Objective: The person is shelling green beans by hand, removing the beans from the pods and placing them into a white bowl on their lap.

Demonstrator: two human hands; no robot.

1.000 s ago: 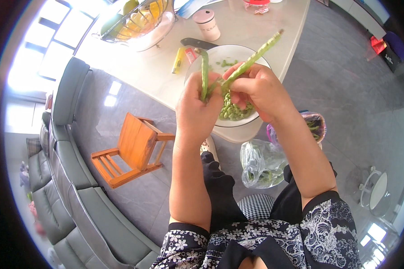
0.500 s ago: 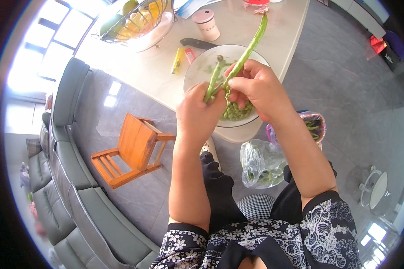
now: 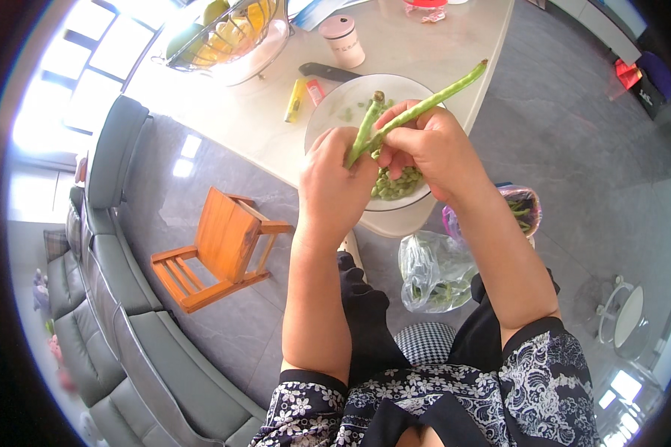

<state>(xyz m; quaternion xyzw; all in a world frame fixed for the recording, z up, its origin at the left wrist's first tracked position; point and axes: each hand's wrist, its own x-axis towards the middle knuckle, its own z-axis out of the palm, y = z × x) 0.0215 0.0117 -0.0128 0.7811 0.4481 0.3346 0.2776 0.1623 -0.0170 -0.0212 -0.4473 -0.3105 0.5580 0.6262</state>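
Observation:
A long green bean pod [image 3: 440, 97] runs up and to the right from between the fingers of my right hand [image 3: 429, 145], which is closed on it. My left hand [image 3: 335, 175] is closed around a shorter piece of pod [image 3: 364, 130] whose brownish end points up. The two pieces meet between my fingertips; whether they are still joined there I cannot tell. Under both hands stands a white plate [image 3: 332, 112] with a dark rim. Shelled green beans [image 3: 397, 186] lie heaped on its near side, with a few loose ones farther back.
On the table [image 3: 268, 141] are a knife with a black handle [image 3: 328, 72], a yellow packet [image 3: 295, 101], a pink lidded cup [image 3: 342, 43] and a wire fruit basket [image 3: 224, 37]. Below stand a clear plastic bag [image 3: 432, 272], a lined bin [image 3: 525, 208] with pods and a wooden chair [image 3: 227, 238].
The long pod has swung down to the right, from steeply upright to a flatter slant. My hands remain close together over the plate, the left one shifted slightly right.

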